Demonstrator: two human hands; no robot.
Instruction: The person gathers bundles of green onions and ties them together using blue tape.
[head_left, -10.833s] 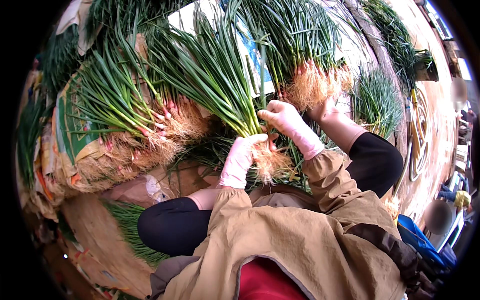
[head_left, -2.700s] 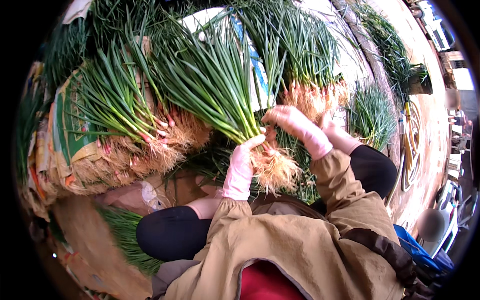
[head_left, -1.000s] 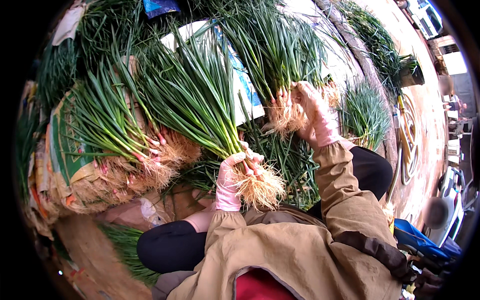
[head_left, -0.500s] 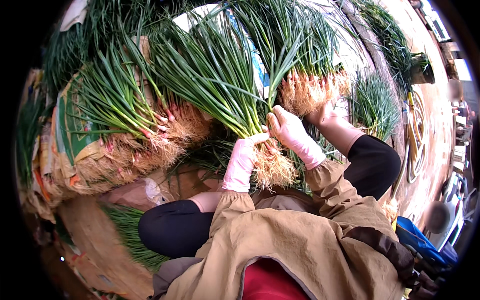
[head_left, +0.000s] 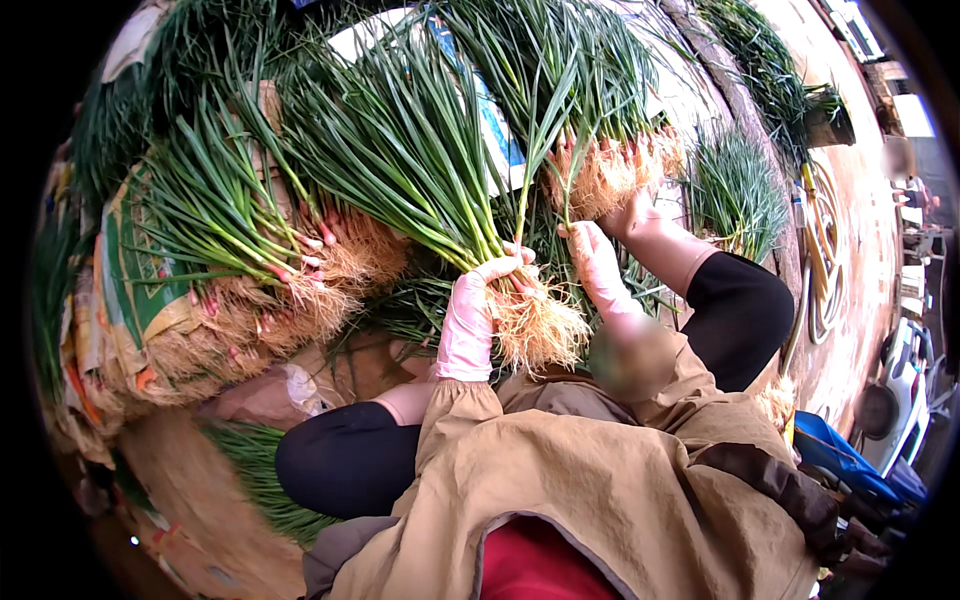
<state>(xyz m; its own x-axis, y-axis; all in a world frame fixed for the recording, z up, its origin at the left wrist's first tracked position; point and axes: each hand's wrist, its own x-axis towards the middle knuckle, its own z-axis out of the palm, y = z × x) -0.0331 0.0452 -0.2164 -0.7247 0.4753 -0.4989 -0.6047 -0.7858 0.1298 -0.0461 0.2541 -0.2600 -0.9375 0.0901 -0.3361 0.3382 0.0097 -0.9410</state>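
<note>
My left hand (head_left: 468, 315), in a pale pink glove, is closed round a bunch of spring onions (head_left: 440, 190) just above the roots. Its long green leaves fan up and away to the left. Pale stringy roots (head_left: 540, 325) hang out on the right of that hand. To the right of the bunch, apart from it, my gloved right hand (head_left: 597, 265) pinches the end of a thin green leaf (head_left: 569, 195). Beyond it lies another bundle of spring onions (head_left: 605, 175), roots toward me.
A heap of rooted spring onions (head_left: 250, 260) lies at the left on printed sacking (head_left: 125, 285). Loose greens (head_left: 265, 480) are on the ground by my left knee (head_left: 345, 458). More greens (head_left: 740, 195) and a coiled hose (head_left: 828, 255) lie at the right, a blue container (head_left: 840, 460) lower down.
My right hand has drawn away from the bunch, right and slightly toward me, with a leaf between its fingers. The left hand keeps its hold, shifted slightly left.
</note>
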